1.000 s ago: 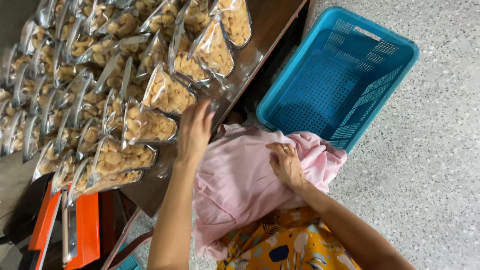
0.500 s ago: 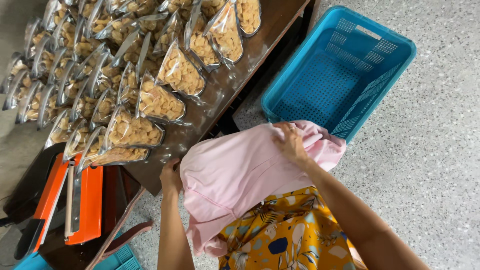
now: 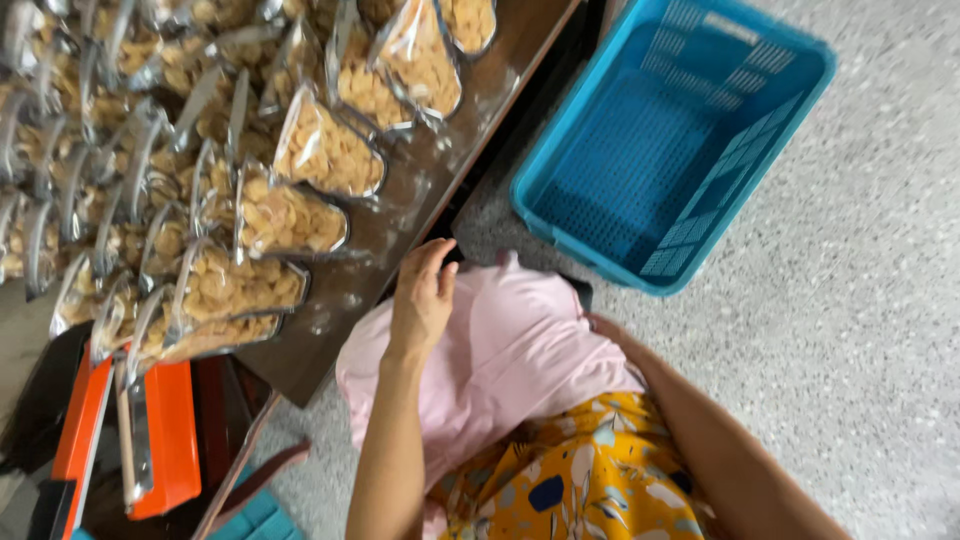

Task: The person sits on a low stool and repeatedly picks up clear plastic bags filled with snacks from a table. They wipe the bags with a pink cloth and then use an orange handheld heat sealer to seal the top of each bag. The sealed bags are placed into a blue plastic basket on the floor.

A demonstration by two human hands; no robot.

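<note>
- Lower centre: a pink cloth (image 3: 500,370) lies spread over the lap above a yellow flowered garment (image 3: 570,480), seemingly as a cover.
- The left hand (image 3: 422,300) rests loosely open on the cloth's upper edge, holding nothing, right beside the table edge (image 3: 400,250).
- The right hand (image 3: 605,328) is mostly tucked behind the cloth; I cannot tell its grip.
- Lower left: an orange sealer (image 3: 150,440) sits below the table.
- Upper left: clear snack bags (image 3: 300,150) stand packed in rows, within reach.
- Upper right: a blue basket (image 3: 780,130) waits on the floor.
</note>
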